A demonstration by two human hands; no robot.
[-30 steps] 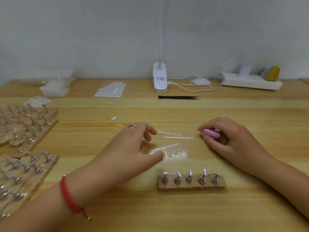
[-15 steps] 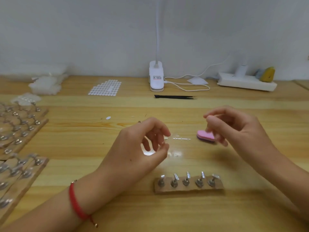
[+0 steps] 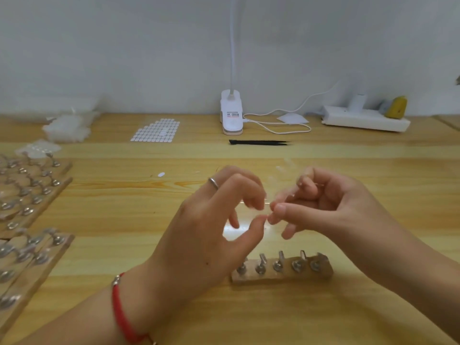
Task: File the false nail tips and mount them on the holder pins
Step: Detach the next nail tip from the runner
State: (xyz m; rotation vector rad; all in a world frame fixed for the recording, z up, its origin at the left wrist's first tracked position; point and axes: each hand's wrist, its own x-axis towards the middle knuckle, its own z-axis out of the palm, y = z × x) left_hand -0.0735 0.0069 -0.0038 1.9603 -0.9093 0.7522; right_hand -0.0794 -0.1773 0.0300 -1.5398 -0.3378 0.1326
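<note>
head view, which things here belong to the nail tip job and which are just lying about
In the job:
left hand and right hand, both pinching a faint clear tip strip
five-pin holder block
pin boards

Lying about:
black tweezers
lamp clip
power strip

Two hands are counted: left hand (image 3: 206, 235), right hand (image 3: 331, 207). One holder (image 3: 281, 277) with five pins (image 3: 280, 258), one lamp (image 3: 232, 113), one tweezers (image 3: 258, 142), one power strip (image 3: 366, 119) and one sticker sheet (image 3: 156, 130) are seen.

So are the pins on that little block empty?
Empty: the five pins on the wooden block show bare metal tops, nothing on them.
</note>
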